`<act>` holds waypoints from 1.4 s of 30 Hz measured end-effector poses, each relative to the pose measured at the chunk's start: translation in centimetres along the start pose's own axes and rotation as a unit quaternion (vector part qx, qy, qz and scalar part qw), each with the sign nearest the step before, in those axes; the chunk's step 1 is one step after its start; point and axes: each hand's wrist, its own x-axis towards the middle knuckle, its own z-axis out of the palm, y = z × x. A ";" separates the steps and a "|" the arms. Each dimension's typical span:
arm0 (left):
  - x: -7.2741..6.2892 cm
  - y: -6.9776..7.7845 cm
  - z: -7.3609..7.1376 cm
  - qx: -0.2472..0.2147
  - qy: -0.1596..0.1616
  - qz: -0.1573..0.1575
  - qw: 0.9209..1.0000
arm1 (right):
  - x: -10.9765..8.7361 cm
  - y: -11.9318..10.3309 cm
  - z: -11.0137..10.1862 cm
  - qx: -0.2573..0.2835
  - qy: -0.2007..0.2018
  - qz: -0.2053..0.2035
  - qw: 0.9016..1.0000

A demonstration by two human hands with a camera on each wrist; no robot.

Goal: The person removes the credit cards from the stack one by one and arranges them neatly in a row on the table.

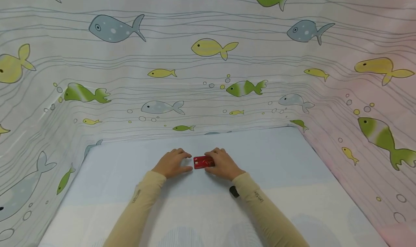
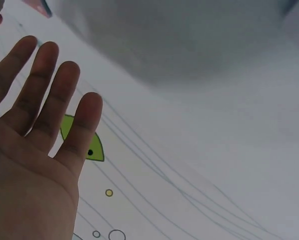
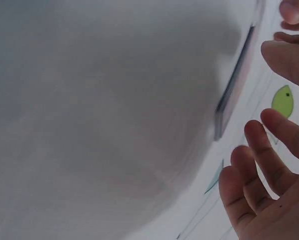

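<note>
A red VIP card (image 1: 199,163) with a chip-like square lies on the light blue cloth in the head view, between both hands. The right hand (image 1: 223,164) overlaps its right end there. From the right wrist, the card (image 3: 234,80) shows dark-edged, with the relaxed fingers (image 3: 257,155) standing apart from it. Just off the card's left end is the left hand (image 1: 173,163), thumb and fingers spread toward it and holding nothing. The left wrist view shows that hand's straight fingers, with a reddish corner of the card (image 2: 39,7) at the top.
The card's surface is a pale blue and white cloth (image 1: 201,211). Behind and at both sides rise fish-printed fabric walls (image 1: 195,91). A small black object (image 1: 234,191) sits at the right sleeve's cuff. Both forearms wear beige sleeves (image 1: 136,200).
</note>
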 end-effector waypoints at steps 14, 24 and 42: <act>2.5 1.3 0.9 0.028 -0.046 -0.007 0.999 | 0.5 2.0 0.3 -0.024 -0.030 -0.017 0.999; 2.6 1.8 1.3 0.035 -0.063 -0.008 0.997 | 0.5 1.7 0.1 -0.045 -0.054 -0.011 0.997; 2.3 1.7 1.5 0.047 -0.046 0.006 0.998 | 0.6 1.6 0.1 -0.034 -0.049 0.000 0.998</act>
